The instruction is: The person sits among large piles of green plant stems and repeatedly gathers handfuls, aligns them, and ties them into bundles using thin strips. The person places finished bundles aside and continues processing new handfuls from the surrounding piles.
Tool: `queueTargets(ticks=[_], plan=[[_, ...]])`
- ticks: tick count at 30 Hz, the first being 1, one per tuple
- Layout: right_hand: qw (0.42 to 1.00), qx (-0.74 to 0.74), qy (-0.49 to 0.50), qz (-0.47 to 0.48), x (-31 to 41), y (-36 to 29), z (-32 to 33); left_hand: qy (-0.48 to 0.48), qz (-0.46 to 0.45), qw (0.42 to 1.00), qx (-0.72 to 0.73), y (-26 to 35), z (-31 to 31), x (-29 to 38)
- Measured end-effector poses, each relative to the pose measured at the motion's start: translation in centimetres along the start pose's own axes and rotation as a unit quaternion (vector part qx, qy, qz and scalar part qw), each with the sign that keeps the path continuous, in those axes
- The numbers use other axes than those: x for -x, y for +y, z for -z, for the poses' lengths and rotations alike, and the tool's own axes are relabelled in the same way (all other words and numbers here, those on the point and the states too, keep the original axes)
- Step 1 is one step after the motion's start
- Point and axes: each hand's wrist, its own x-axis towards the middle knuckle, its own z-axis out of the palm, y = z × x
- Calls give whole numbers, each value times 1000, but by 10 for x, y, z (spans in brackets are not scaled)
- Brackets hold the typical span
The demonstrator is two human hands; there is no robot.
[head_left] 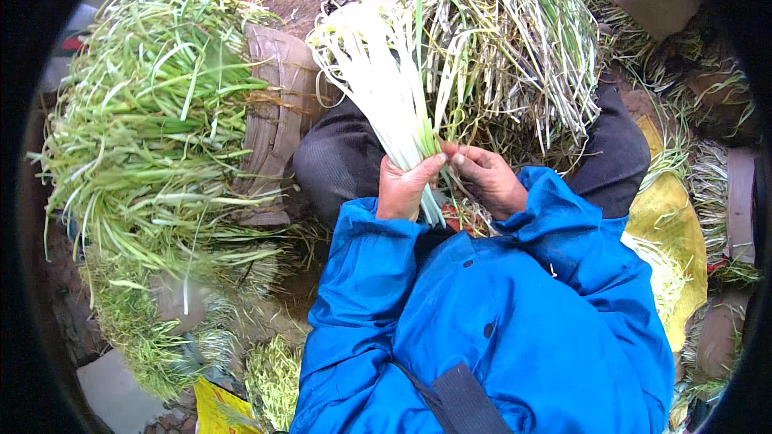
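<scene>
My left hand (407,187) is closed around a bunch of pale, blanched leafy stalks (386,84), which look like chives or young garlic leaves. The white leaves fan out away from me, and the cut-looking lower ends stick out below my palm. Close against the bunch's right side, my right hand (491,181) has thumb and forefinger pinched together at some thin leaf strands (452,184); the exact grip is partly hidden. Just beyond both hands, a large heap of dry and green leaves (512,60) lies between my bent legs.
To the left, a big pile of green leafy stalks (157,108) lies beside a brown woven wrap (274,114). A yellow sheet (669,211) with pale stalks (657,277) is at my right. Cut stalks (274,374) and a yellow printed bag (220,407) lie at lower left.
</scene>
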Motion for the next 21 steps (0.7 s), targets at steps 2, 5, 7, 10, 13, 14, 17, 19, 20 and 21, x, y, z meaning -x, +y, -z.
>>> queueTargets(ticks=[2, 5, 7, 10, 13, 14, 17, 19, 20, 21], plan=[[999, -46, 3, 1, -6, 5, -7, -1, -17, 999, 28, 1, 2, 2], [993, -7, 70, 100, -8, 11, -14, 11, -27, 994, 105, 6, 6, 7], [990, -119, 47, 55, -2, 7, -14, 20, -1, 981, 195, 12, 11, 11], [970, -221, -81, 56, 13, -7, -15, 50, -7, 968, 244, 22, 18, 16], [991, -8, -116, 67, 38, -36, -11, 89, -19, 973, 214, 33, 27, 18], [993, 45, -99, 52, 47, -47, -10, 103, -23, 966, 236, 37, 32, 19], [984, 158, -76, 30, 71, -74, -1, 99, -40, 956, 272, 48, 51, 19], [988, 156, -16, -1, 86, -86, 9, 103, -64, 949, 291, 53, 63, 19], [983, 182, -28, 3, 90, -89, 16, 113, -60, 949, 287, 54, 67, 20], [977, 208, -40, 5, 95, -93, 24, 115, -53, 953, 274, 55, 70, 20]])
